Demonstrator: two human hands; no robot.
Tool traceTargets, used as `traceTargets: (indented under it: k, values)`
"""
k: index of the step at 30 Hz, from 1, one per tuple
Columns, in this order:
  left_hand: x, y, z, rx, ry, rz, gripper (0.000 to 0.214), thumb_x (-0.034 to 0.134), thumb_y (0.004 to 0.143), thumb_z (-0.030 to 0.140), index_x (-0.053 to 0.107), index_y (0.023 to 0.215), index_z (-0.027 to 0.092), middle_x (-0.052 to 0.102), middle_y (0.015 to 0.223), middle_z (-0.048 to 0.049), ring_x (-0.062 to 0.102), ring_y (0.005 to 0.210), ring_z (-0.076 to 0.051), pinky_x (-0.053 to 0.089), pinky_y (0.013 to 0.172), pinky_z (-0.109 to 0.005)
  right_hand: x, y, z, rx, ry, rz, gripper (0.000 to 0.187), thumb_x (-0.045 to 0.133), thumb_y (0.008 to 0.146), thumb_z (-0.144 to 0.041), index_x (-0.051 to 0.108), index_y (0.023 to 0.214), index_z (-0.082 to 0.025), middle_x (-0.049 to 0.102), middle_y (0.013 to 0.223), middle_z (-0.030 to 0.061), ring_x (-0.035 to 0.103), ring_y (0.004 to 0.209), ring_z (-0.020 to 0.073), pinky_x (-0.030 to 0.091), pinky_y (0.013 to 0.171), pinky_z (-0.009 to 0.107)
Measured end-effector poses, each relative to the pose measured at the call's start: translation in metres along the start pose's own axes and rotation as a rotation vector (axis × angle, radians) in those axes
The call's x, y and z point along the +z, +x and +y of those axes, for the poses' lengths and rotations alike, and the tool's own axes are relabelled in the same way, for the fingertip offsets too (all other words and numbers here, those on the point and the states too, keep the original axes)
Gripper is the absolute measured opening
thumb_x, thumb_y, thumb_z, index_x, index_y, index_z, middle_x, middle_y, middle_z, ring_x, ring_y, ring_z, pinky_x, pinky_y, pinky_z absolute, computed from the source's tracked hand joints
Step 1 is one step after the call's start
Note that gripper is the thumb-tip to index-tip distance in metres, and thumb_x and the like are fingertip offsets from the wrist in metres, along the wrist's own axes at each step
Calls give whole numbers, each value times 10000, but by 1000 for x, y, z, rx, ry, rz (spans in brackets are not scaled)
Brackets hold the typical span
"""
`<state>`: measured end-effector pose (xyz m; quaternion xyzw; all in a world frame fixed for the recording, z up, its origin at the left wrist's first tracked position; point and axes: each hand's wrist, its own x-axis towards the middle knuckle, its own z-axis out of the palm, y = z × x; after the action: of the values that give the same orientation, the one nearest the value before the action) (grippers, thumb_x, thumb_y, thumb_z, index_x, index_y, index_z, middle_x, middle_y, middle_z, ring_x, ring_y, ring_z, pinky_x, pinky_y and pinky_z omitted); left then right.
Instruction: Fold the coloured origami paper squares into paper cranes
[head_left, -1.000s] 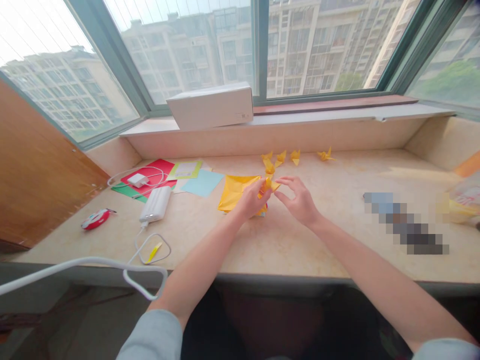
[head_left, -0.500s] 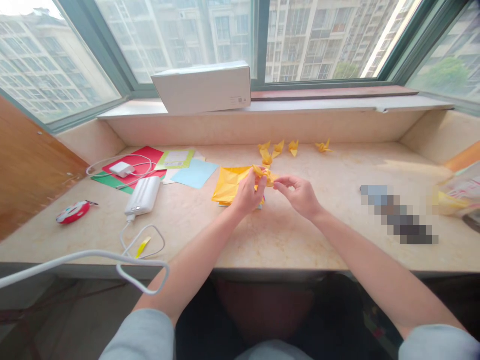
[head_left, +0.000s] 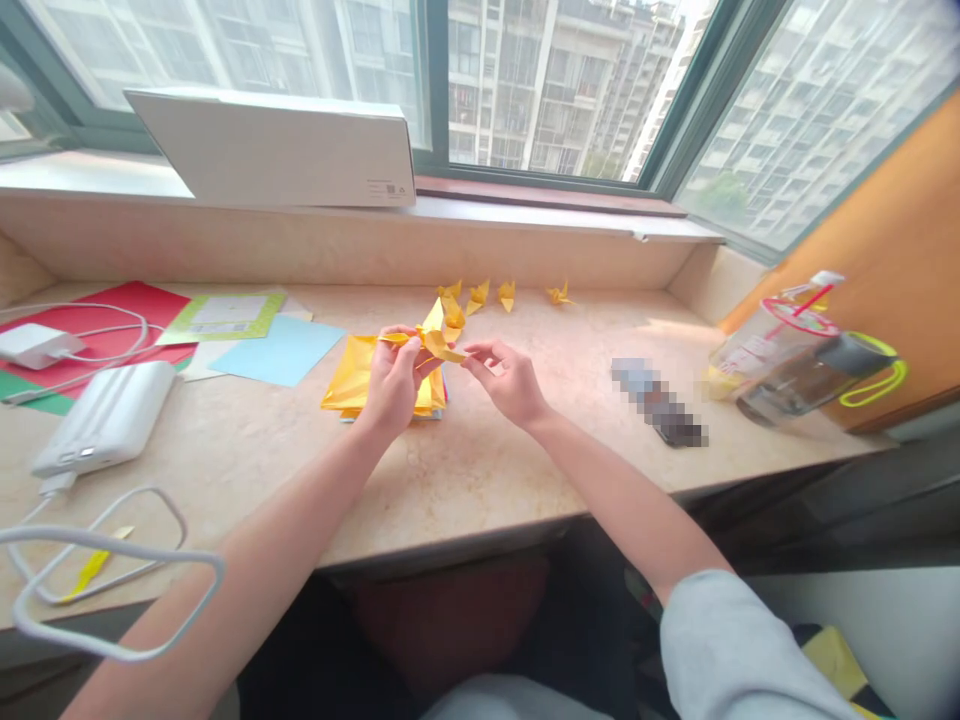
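My left hand (head_left: 394,382) is shut on a yellow paper crane (head_left: 431,337), held just above a stack of yellow origami paper (head_left: 352,375). The stack's lower part is hidden behind that hand. My right hand (head_left: 506,382) is next to the crane, with its thumb and fingertips pinching the crane's pointed end. Further back on the stone counter (head_left: 525,480) stand several small yellow paper cranes (head_left: 478,296) in a loose row.
A white power bank (head_left: 105,420) and a white charger (head_left: 34,345) lie on a red sheet's side, with a white cable (head_left: 112,590) looped at the front. A light blue sheet (head_left: 277,350) lies left of my hands. A plastic tumbler (head_left: 795,355) stands at the right, and a white box (head_left: 270,150) sits on the sill.
My view has swung left, so the counter slides left in the picture. The crane now rises higher from my left hand, and my right fingertips have closed onto its pointed end.
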<state>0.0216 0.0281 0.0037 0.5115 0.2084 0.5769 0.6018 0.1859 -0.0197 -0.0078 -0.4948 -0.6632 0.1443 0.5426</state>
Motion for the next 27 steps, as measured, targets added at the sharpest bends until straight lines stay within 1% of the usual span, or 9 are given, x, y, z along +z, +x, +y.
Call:
traceTargets:
  k: [4, 8, 11, 14, 16, 18, 22, 24, 27]
  values:
    - [2, -6, 4, 30, 141, -83, 289, 703, 816, 360, 455, 888, 231, 685, 907, -8, 710, 881, -171, 574, 794, -318, 1, 0, 8, -4, -12, 10, 85, 622, 889, -275, 681, 911, -217, 741, 903, 19, 679, 837, 170, 497, 784, 316]
    - [6, -13, 8, 53, 274, -126, 352, 779, 750, 341, 464, 841, 210, 665, 907, -11, 695, 793, -145, 560, 668, -232, 2, -2, 7, -54, -35, -6, 121, 598, 899, -287, 673, 953, -209, 740, 986, 39, 672, 881, 180, 496, 821, 334]
    - [7, -15, 9, 39, 299, -152, 339, 779, 748, 345, 492, 863, 205, 642, 902, -2, 661, 678, -113, 522, 561, -197, 1, -2, 5, -69, -38, -65, 184, 572, 920, -344, 687, 940, -202, 739, 934, 43, 672, 874, 187, 494, 825, 337]
    - [3, -14, 5, 6, 281, -166, 281, 738, 785, 342, 527, 917, 212, 641, 884, 0, 617, 596, -95, 474, 493, -187, 2, -1, 5, -12, 5, -113, 246, 561, 926, -397, 698, 917, -192, 737, 879, 44, 676, 820, 186, 503, 769, 322]
    - [0, -12, 0, 12, 231, -165, 244, 706, 806, 325, 547, 961, 223, 657, 908, -8, 641, 673, -119, 505, 557, -209, 2, -1, 4, 30, 55, -115, 262, 584, 911, -420, 699, 951, -188, 736, 861, 43, 674, 789, 183, 508, 741, 315]
    - [-3, -11, -4, 19, 184, -176, 225, 677, 821, 309, 559, 997, 232, 674, 984, -24, 669, 838, -157, 543, 700, -257, 2, -1, 3, 52, 107, -107, 280, 607, 898, -428, 695, 1021, -192, 740, 895, 45, 676, 803, 184, 509, 750, 315]
    - [-4, -11, -8, -16, 183, -217, 232, 617, 860, 325, 564, 1072, 244, 666, 1157, -57, 637, 1091, -209, 503, 953, -372, 1, 0, -2, 32, 188, -99, 285, 610, 901, -411, 705, 1079, -210, 739, 1043, 61, 677, 903, 197, 507, 775, 316]
    - [-3, -12, -8, -25, 187, -213, 291, 618, 862, 342, 559, 1130, 249, 664, 1178, -61, 629, 1119, -219, 488, 988, -402, 1, 0, -4, 10, 200, -87, 267, 611, 902, -402, 716, 1071, -224, 736, 1074, 57, 672, 923, 199, 505, 774, 315]
    - [0, -13, -6, -48, 178, -154, 364, 640, 848, 368, 560, 1180, 240, 671, 1163, -62, 646, 1090, -219, 505, 978, -422, 0, 0, -5, -5, 193, -37, 234, 611, 905, -379, 722, 1060, -243, 734, 1057, 45, 663, 912, 190, 500, 763, 309]
